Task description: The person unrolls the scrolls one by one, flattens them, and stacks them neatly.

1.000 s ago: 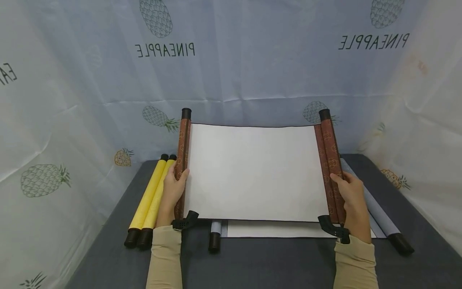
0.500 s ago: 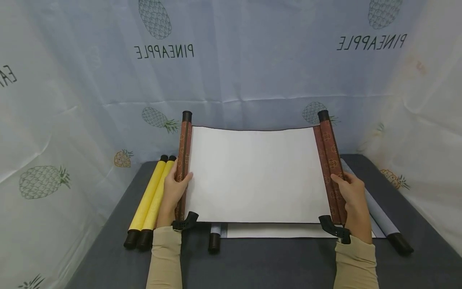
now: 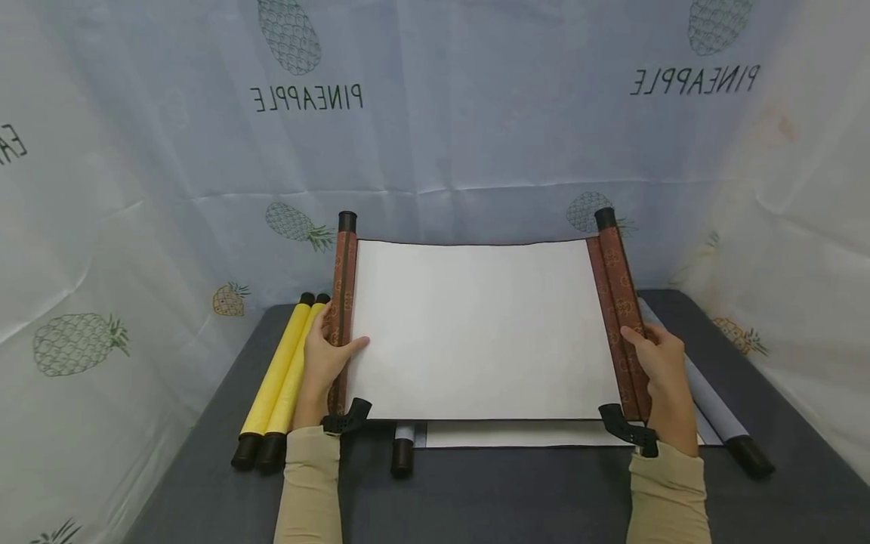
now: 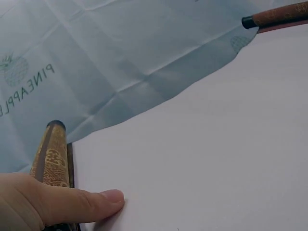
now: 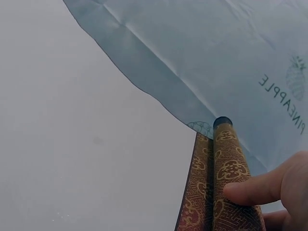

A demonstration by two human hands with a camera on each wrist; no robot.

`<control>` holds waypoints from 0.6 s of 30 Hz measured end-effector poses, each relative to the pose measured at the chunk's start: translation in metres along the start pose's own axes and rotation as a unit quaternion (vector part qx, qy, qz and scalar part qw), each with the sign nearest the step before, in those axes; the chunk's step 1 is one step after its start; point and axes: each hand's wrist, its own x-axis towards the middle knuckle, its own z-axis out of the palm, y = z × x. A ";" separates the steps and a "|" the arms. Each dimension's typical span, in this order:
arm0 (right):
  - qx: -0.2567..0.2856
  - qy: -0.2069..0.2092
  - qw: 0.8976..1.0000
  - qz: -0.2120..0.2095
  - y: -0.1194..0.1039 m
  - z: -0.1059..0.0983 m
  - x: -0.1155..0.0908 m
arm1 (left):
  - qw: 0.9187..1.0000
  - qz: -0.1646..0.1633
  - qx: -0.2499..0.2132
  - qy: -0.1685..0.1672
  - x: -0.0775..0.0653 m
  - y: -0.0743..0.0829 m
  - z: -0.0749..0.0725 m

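A brown patterned scroll with blank white paper is spread between both hands, its black-capped rollers tilted up at the far end. My left hand holds the left roller, fingers around its outer side. In the left wrist view the thumb stretches across the roller onto the white paper. My right hand grips the right roller; its thumb presses on the patterned cloth in the right wrist view. The fingers behind both rollers are mostly hidden.
Beneath the brown scroll lies a grey-blue scroll, partly unrolled, its white paper showing at the front. A yellow scroll with two rolls lies at the left of the dark table. A pineapple-print curtain hangs behind.
The left thumb has swung from the roller out over the white paper. The scroll's far edge sits slightly lower. The right hand keeps its hold.
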 end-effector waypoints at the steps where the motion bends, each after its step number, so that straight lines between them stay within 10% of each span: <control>1: 0.002 0.000 1.000 0.001 0.001 -0.002 0.000 | 1.000 0.001 0.000 -0.001 0.000 0.001 0.000; 18: -0.119 -0.016 0.991 -0.067 -0.001 -0.030 0.009 | 0.998 0.038 0.015 -0.055 0.003 0.004 -0.002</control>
